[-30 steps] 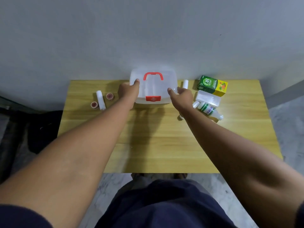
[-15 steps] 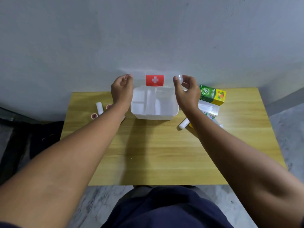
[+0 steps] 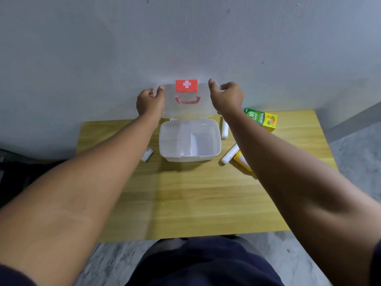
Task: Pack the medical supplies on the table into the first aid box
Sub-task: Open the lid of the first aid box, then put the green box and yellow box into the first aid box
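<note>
The clear plastic first aid box [image 3: 208, 157] stands at the table's far middle, open, its divided tray showing. Its lid [image 3: 186, 109], with a red cross label and a red handle, is raised upright against the wall. My left hand [image 3: 149, 103] grips the lid's left edge and my right hand [image 3: 225, 98] grips its right edge. A green and yellow carton [image 3: 262, 119] lies at the far right. White tubes lie to the right of the box, one [image 3: 224, 131] near its far corner and one [image 3: 229, 154] near its front corner. A yellow item [image 3: 241, 159] shows partly under my right forearm. Another white tube [image 3: 147, 154] lies left of the box.
The wooden table [image 3: 195, 199] stands against a grey wall [image 3: 185, 38]. My forearms hide parts of the table on both sides of the box. A dark object [image 3: 18, 178] sits on the floor at the left.
The box's lid has been swung up from closed to fully upright, both hands rising with it. The view has tilted, so the table sits lower in the frame.
</note>
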